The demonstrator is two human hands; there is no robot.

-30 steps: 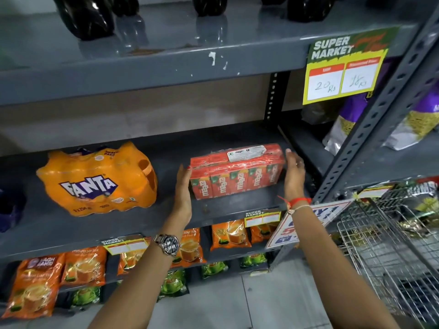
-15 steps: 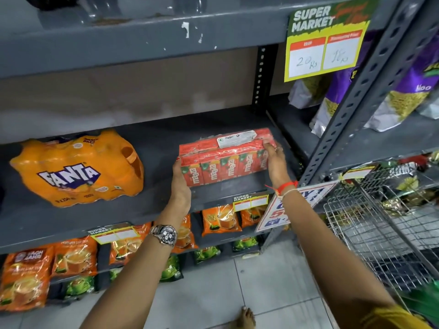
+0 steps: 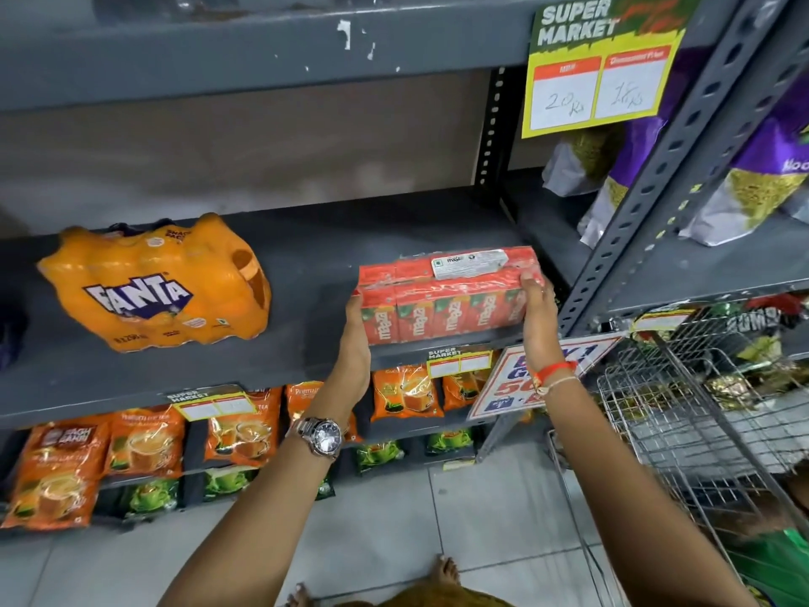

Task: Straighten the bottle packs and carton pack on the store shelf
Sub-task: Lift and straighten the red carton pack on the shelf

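Observation:
A red shrink-wrapped carton pack (image 3: 442,306) of juice boxes sits at the front edge of the grey middle shelf (image 3: 306,256), towards its right end. My left hand (image 3: 357,343) grips its left end and my right hand (image 3: 539,315) grips its right end, thumb on top. An orange Fanta bottle pack (image 3: 155,284) lies on the same shelf to the left, turned slightly askew, well apart from both hands. A dark bottle pack (image 3: 11,335) barely shows at the far left edge.
A perforated grey upright (image 3: 648,186) stands just right of the carton pack. Purple snack bags (image 3: 753,168) fill the neighbouring shelf. A wire basket (image 3: 700,414) is at the lower right. Orange tea packets (image 3: 144,440) hang below, and a price sign (image 3: 599,67) hangs above.
Both hands went from flat against the carton pack's ends to gripping it, and the pack has come forward to the shelf's front edge. The view tilted downward.

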